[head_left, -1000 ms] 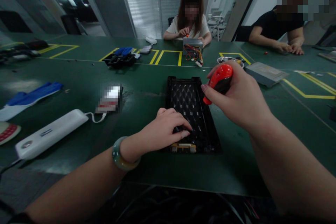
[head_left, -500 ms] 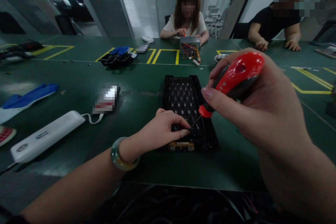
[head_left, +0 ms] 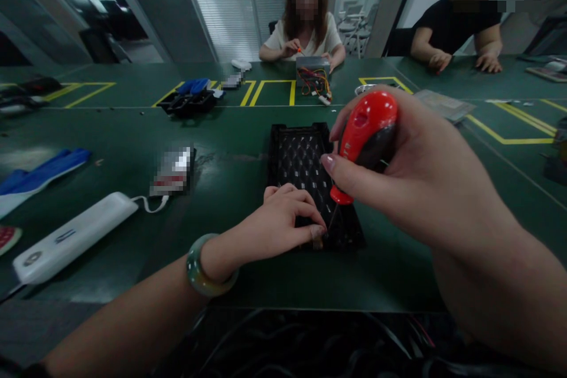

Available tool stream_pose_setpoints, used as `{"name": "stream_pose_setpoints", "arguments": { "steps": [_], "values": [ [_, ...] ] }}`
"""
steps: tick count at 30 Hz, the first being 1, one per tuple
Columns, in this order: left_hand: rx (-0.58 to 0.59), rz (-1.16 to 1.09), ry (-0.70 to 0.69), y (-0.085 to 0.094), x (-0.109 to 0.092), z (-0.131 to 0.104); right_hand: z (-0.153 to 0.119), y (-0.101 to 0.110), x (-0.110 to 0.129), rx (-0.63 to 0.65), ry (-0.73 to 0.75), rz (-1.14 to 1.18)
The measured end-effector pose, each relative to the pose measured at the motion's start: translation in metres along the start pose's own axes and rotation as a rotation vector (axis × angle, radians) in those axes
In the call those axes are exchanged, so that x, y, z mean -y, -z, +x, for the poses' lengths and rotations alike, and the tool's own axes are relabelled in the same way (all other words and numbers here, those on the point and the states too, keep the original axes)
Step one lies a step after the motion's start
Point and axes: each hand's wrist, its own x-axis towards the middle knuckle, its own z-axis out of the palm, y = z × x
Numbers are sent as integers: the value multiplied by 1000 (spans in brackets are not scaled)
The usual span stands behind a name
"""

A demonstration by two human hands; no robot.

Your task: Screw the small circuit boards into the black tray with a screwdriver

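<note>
A screwdriver [head_left: 368, 125] with a red and dark grey handle is gripped in my right hand [head_left: 436, 165]. Its thin shaft slants down to the near end of a black rectangular casing [head_left: 302, 150], which lies on the table and has a patterned inner face. My left hand [head_left: 283, 217] rests over that near end, thumb and index finger closed together beside the screwdriver tip. Whatever those fingertips hold is too small to make out. They partly cover a small brownish connector part at the casing's near edge.
On the left lie a white power bank [head_left: 75, 239], a cabled phone-like device [head_left: 173, 174] and a blue-white glove [head_left: 44, 177]. A black tray [head_left: 188, 103] stands farther back. Across the green table, one person works at a grey metal box [head_left: 312, 63] with wires; another sits right.
My right hand has brought the screwdriver more upright and slightly left. My left fingertips have shifted a little toward the casing's near edge. The whole view has shifted slightly.
</note>
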Motion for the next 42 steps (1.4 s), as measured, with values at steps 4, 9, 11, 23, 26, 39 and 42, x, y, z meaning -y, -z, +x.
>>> {"name": "stream_pose_setpoints", "arguments": {
  "steps": [4,9,11,23,26,39,42],
  "values": [
    [15,11,20,0,-2,3,0,-2,-3,13,-9,9],
    [11,36,23,1,-4,5,0,-3,-5,10,4,-46],
    [-2,39,17,0,-4,5,1,-3,-6,13,-12,-44],
    [8,35,48,-9,3,7,0,-6,-7,56,8,15],
    [5,23,37,-9,3,6,0,-5,-6,63,10,24],
    [-157,7,72,-11,5,3,9,-17,-20,173,3,-178],
    [-148,8,68,-9,4,3,10,-17,-23,170,-5,-177]
  ]
}}
